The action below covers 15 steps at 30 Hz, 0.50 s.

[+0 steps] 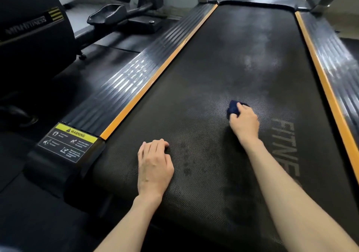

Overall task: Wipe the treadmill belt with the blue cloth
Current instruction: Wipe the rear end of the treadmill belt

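Left hand (154,166) is pressing flat, fingers together, near the near edge of treadmill belt (213,57) | right hand (243,123) is bunching blue cloth (234,108), wiping mid-belt | next: probably reaching farther up.

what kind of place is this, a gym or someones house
Probably a gym or fitness room, though a home gym can't be ruled out. There is a treadmill belt with a yellow warning label at the end of its left side rail, and a second exercise machine with a foot pedal stands beside it.

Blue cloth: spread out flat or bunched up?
Bunched up: the blue cloth shows only as a small wad gripped by the right hand on the treadmill belt.
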{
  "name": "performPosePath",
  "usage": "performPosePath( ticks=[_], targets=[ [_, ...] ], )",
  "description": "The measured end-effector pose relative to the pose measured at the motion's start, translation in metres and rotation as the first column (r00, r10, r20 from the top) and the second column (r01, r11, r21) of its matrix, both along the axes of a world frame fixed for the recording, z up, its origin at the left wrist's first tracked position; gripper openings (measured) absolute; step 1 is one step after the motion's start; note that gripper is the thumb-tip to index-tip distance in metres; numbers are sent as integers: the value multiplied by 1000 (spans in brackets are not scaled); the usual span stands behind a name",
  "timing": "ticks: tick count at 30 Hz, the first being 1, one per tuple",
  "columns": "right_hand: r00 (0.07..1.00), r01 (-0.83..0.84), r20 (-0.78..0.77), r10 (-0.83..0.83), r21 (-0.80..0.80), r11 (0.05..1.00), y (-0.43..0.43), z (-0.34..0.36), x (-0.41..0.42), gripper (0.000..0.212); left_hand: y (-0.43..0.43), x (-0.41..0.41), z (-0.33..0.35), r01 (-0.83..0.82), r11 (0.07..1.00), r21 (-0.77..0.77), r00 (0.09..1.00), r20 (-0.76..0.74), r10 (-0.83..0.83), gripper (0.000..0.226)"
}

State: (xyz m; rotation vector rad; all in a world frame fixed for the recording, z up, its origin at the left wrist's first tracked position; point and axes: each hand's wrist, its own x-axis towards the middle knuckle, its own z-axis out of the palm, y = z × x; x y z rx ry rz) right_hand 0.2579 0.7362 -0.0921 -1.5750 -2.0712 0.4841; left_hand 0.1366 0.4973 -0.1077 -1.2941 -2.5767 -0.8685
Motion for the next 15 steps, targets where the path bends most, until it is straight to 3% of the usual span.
performPosePath(
  ticks=[1,3,5,7,8,9,11,13,15],
  targets=[
    [1000,-15,-28,15,-17,1000,-10,3,-11,39,0,0,1,0,1000,-4,1000,-2,0,32],
    [957,-260,-124,261,26,965,-48,4,-36,31,1,1,2,-5,1000,-5,1000,-5,5,34],
    [802,-587,-78,592,83,805,-91,-4,-47,28,0,2,3,-16,1000,11,1000,1,16,31],
    [671,-739,45,740,106,665,-81,-6,-43,30,-1,1,3,-20,999,32,1000,20,19,25],
    [694,-720,73,717,111,685,-61,-4,-41,31,-1,1,2,-15,999,44,999,30,14,23],
    [776,-630,96,623,104,769,-39,-2,-37,32,-1,1,2,-9,999,52,999,38,7,21],
    [956,-291,61,289,44,956,-2,-1,-31,33,-1,2,2,-8,999,52,1000,26,7,20],
    [998,-57,-12,57,-12,998,-3,1,-44,34,-1,1,2,-9,999,31,1000,0,9,19],
    [985,-167,-45,167,3,986,-38,2,-64,35,-2,0,2,-10,1000,19,1000,-2,10,20]
  ],
)
